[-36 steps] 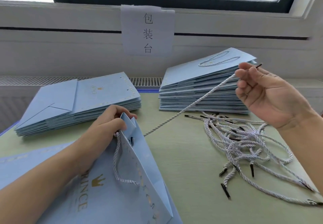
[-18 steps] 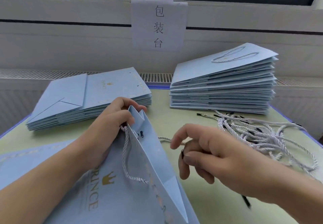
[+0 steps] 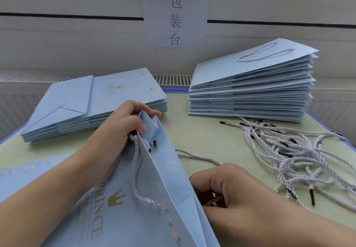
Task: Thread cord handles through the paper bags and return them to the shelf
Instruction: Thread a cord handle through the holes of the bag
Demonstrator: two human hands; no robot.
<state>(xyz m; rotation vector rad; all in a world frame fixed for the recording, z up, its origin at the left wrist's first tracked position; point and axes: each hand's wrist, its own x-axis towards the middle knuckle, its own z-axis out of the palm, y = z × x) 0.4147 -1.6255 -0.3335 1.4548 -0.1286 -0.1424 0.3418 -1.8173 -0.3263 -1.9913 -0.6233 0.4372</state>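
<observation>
A light blue paper bag [image 3: 169, 192] with a gold crown print stands half open in front of me. My left hand [image 3: 115, 136] grips its top corner. One white twisted cord handle [image 3: 135, 171] hangs looped on the near face. A second cord [image 3: 196, 155] runs from the far face across the table into my right hand [image 3: 227, 189], which pinches it with curled fingers against the bag's side near the fold. Two black cord tips [image 3: 152, 146] poke through holes near the top corner.
A stack of flat bags without handles [image 3: 96, 104] lies at the back left. A taller stack of bags with handles [image 3: 250, 90] sits at the back right. Several loose white cords [image 3: 300, 156] lie tangled on the green table [image 3: 208, 136]. A paper sign [image 3: 175, 17] hangs on the wall.
My right hand came down from high on the right, pulling the cord, and now sits low against the bag's side. The left hand kept its grip on the bag's corner.
</observation>
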